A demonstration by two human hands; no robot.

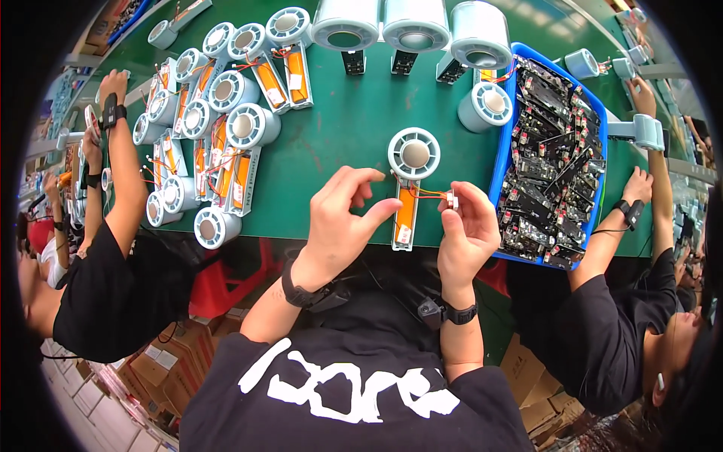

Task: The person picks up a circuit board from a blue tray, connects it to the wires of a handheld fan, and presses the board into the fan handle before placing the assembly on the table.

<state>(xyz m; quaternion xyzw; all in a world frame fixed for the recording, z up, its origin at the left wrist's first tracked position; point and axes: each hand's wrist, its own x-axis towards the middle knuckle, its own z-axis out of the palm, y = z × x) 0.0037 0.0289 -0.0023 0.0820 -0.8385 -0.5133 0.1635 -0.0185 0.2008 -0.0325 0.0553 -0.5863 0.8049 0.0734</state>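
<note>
A light-blue handheld fan (414, 154) with its handle open lies in front of me on the green table, its round head pointing away. An orange battery (407, 207) with a white label fills the handle. Thin red, orange and dark wires (429, 193) run from the fan's neck to the right. My right hand (468, 233) pinches the small white connector (452, 200) at their end between thumb and fingertips. To the left of the handle, my left hand (343, 215) is open, with thumb and fingers apart and the thumb tip close to the handle's edge.
Several similar fans (226, 92) with batteries and loose wires crowd the left. Larger light-blue fans (416, 34) stand at the far edge, and one (485, 105) sits beside a blue tray (601, 151) full of black circuit boards (550, 166). Co-workers' arms (128, 169) reach in at both sides.
</note>
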